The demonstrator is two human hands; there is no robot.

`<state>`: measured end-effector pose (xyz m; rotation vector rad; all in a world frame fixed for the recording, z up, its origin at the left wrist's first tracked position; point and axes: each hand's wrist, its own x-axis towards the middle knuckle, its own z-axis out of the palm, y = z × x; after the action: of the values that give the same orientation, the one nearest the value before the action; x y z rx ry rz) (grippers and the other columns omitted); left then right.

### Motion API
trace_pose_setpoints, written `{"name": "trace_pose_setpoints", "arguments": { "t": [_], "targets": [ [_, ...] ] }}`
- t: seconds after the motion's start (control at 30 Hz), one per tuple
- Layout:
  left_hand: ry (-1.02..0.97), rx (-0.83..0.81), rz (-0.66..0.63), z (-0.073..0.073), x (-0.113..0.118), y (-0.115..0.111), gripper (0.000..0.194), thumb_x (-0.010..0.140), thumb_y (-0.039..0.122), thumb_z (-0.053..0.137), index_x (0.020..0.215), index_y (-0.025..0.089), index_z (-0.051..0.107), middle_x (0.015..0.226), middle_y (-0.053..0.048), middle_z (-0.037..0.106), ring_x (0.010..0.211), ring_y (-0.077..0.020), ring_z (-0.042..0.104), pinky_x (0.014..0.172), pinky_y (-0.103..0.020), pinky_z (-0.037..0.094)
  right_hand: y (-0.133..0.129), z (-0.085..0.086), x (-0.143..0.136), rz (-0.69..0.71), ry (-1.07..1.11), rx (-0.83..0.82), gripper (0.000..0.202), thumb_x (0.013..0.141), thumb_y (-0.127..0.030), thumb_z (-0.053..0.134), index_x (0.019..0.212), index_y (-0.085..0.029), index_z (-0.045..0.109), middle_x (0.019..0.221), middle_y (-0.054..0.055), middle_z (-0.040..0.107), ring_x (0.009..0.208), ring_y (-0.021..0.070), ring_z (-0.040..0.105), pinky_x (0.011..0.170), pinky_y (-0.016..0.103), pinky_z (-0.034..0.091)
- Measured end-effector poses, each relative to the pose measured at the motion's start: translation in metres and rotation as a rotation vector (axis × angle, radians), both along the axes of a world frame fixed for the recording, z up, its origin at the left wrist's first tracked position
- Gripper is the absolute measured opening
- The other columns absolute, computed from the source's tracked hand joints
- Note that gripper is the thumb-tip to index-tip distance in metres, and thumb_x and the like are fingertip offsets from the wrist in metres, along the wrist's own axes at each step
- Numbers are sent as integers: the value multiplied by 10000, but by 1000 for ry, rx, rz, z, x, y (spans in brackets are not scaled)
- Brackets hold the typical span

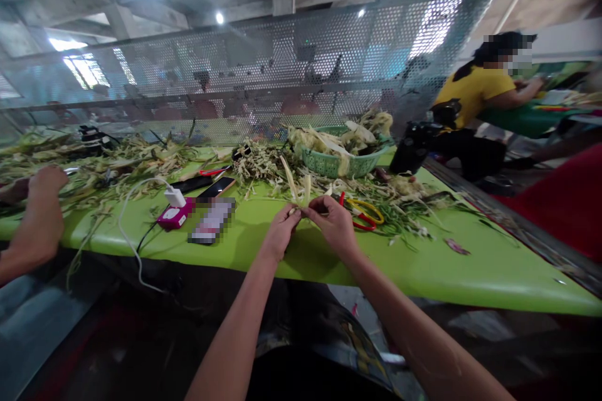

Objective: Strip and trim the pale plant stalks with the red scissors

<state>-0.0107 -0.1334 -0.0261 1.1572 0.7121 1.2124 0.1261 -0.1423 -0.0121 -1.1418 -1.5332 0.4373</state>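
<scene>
Close together above the table's front part, my left hand (281,230) and my right hand (335,223) pinch the lower ends of pale, husk-like leaf strips (288,178). The strips stand up from between the fingertips and spread apart at the top. Both hands are closed, and the fingers hide the pinched ends. Just behind my right hand lie scissors with red and yellow handles (369,213), resting beside loose green and pale plant scraps (409,220).
A green basket (345,163) heaped with dried husks stands behind my hands. On the left are a phone (214,220), a magenta power block (176,214) with a white cable, and another person's arm (40,219). A perforated metal screen (244,69) runs along the back of the green table (470,276).
</scene>
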Motion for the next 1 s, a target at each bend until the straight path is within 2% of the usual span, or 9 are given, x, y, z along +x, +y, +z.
{"name": "trace_pose_setpoints", "arguments": {
  "t": [0.1,0.27,0.4,0.5,0.6,0.67,0.83,0.9,1.0],
  "targets": [
    [8,-15,16,3,1,-4,224,733,370,678,730,169,577,586,48,421,518,-73,327,497,-214,247,1,0,-1,-12,12,2,234,797,-408,629,760,-179,601,688,24,638,625,160,577,588,273,464],
    [45,28,87,4,3,-4,224,674,335,736,759,167,615,656,28,535,626,-99,459,608,-219,344,4,-4,0,-13,-66,38,163,826,-332,593,773,-190,652,716,25,653,670,173,593,633,282,470],
    [2,-79,196,0,3,2,291,679,413,723,752,170,581,538,70,425,483,-66,347,481,-209,245,0,-4,-2,58,5,51,146,830,-322,598,859,-189,651,806,38,675,736,177,620,698,293,488],
    [-52,-150,244,-4,2,5,340,659,433,729,682,173,512,493,93,338,425,-47,273,432,-208,177,-2,-3,-1,120,99,-40,195,810,-371,625,834,-178,630,750,33,670,686,167,616,647,277,488],
    [-104,-167,259,-4,1,6,374,639,432,736,638,176,464,485,98,337,409,-38,266,419,-200,182,-1,-4,2,201,151,-205,312,842,-458,562,805,-162,653,693,36,677,632,157,615,594,261,483],
    [-113,-174,239,-3,1,5,360,622,422,746,663,174,488,497,93,384,406,-34,278,414,-194,184,2,-5,4,193,191,-238,362,842,-493,545,790,-156,667,682,36,679,602,149,604,571,256,478],
    [-74,-158,161,-4,2,6,313,641,411,734,747,185,545,460,101,360,380,-39,268,403,-196,157,3,-4,3,135,276,-151,283,779,-452,636,844,-180,681,777,38,705,712,183,637,665,297,508],
    [-62,-146,154,-6,3,7,298,654,411,724,747,191,547,450,103,333,374,-43,254,399,-200,141,0,-3,1,99,201,-64,228,786,-404,647,849,-189,692,802,41,703,749,193,638,694,306,504],
    [-44,-132,173,-8,4,7,265,670,395,711,738,194,551,469,98,335,384,-46,248,405,-200,148,-5,0,-1,32,-36,104,152,826,-333,626,815,-200,699,806,43,679,764,193,621,696,306,488]
  ]
}}
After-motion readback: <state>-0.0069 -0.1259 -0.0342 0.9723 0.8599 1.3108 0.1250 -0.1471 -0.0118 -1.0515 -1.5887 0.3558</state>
